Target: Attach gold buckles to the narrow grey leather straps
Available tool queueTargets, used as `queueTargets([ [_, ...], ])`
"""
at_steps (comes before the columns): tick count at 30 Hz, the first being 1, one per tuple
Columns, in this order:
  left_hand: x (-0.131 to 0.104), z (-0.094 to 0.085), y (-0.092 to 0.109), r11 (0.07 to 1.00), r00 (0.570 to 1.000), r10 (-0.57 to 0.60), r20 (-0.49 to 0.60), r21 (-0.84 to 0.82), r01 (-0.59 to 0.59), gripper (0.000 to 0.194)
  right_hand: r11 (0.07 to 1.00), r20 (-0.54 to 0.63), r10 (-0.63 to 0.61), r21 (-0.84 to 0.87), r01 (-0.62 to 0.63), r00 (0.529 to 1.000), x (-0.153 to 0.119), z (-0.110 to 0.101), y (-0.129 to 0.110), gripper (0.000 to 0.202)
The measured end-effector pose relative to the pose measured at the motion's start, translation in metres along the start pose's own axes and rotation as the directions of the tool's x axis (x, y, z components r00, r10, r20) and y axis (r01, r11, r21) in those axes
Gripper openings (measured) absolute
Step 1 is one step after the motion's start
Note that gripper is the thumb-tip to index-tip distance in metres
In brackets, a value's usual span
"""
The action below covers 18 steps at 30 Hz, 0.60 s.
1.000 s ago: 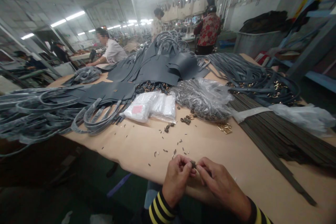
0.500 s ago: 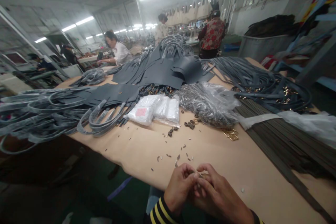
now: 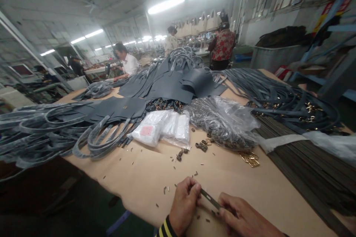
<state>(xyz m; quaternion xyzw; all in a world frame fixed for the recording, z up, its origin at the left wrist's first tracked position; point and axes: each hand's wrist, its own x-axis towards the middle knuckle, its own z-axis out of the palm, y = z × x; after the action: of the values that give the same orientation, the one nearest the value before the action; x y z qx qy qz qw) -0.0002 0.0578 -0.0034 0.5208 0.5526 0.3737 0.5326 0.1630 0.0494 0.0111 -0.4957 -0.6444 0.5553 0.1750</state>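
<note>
My left hand (image 3: 185,202) pinches one end of a narrow dark olive strap (image 3: 210,199) between thumb and fingers. My right hand (image 3: 240,213) grips the same strap farther right, so a short length shows taut between them. A pale slot or spot is visible on that stretch. Small dark and light bits (image 3: 166,189) lie scattered on the brown-covered table (image 3: 133,181) around the hands. Beyond them sit several dark metal fittings (image 3: 182,154) and gold-coloured rectangular rings (image 3: 250,158).
White plastic-wrapped packets (image 3: 148,127) and a clear bag of fittings (image 3: 222,122) stand mid-table. Grey bag panels (image 3: 169,83) and wrapped handles (image 3: 100,140) pile up behind and left. Bundled olive straps (image 3: 300,166) cover the right side. Several people work farther back.
My hands have moved apart from being close together, and the strap between them now shows. The view has shifted slightly, with the table contents lower in the picture.
</note>
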Motion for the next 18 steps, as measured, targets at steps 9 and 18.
queueTargets([
  [9,0.086,0.006,0.033,0.585,0.886,0.441,0.140,0.704,-0.402,0.018,0.885,0.020,0.104,0.455,-0.102,0.994,0.026,-0.032,0.022,0.017],
  [18,0.150,0.048,0.041,0.304,0.871,0.341,0.353,0.836,-0.457,0.020,0.749,-0.044,0.165,0.655,-0.096,0.985,0.021,-0.049,0.018,0.027],
])
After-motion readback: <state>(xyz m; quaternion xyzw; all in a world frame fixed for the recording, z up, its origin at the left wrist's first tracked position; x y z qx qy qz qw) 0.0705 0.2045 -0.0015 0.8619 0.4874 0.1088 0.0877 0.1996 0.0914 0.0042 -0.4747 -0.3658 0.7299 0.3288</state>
